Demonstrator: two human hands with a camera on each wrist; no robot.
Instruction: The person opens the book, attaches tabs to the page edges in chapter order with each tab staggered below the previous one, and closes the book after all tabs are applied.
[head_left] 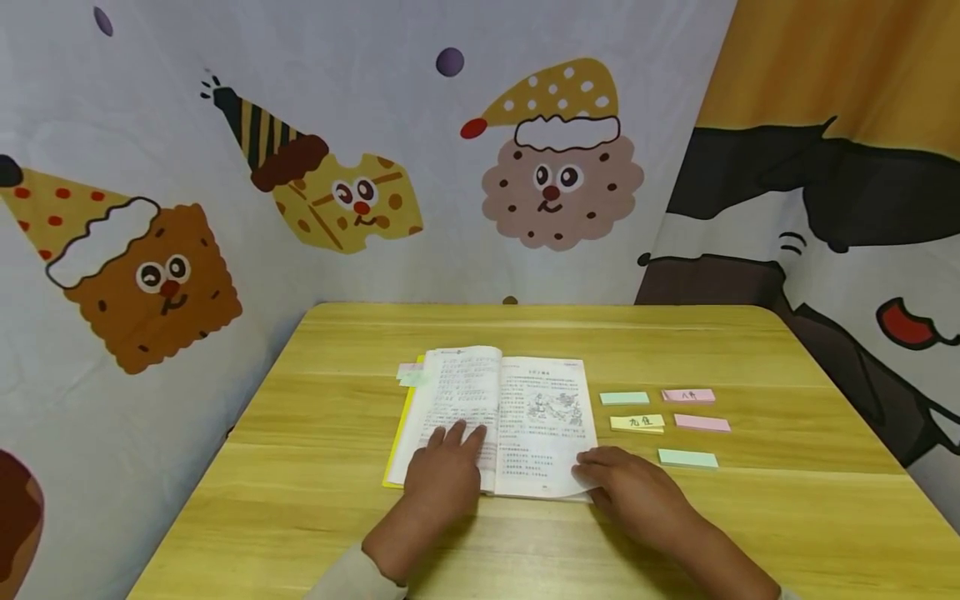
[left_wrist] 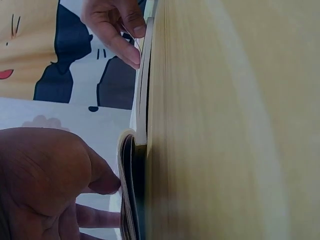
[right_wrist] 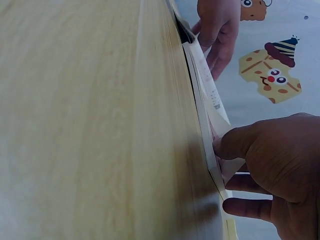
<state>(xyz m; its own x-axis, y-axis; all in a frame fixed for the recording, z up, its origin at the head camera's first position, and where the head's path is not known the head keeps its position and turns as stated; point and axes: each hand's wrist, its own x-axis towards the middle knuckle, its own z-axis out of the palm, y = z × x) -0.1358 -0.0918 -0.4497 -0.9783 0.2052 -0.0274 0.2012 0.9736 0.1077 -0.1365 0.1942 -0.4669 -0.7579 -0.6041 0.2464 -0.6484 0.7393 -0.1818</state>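
An open book [head_left: 543, 462] with printed pages lies on the table; its right page carries a line drawing. My left hand [head_left: 444, 475] rests on the lower part of the left page, fingers spread and fairly straight. At the lower right corner, my right hand [head_left: 637, 496] pinches a page. The right wrist view shows that page [right_wrist: 220, 122] bent up from the stack beside the thumb [right_wrist: 235, 143]. Pink and green sticky tabs [head_left: 412, 377] stick out from the book's left edge, above a strip of yellow cover [head_left: 397, 446].
Right of the book lie small sticky-note pads: a green one [head_left: 624, 398], a pink one with handwriting [head_left: 688, 396], a yellow one with handwriting [head_left: 637, 423], another pink one [head_left: 702, 423] and a second green one [head_left: 687, 458]. Behind the wooden table [head_left: 300, 400] hangs a cartoon-printed cloth [head_left: 450, 275].
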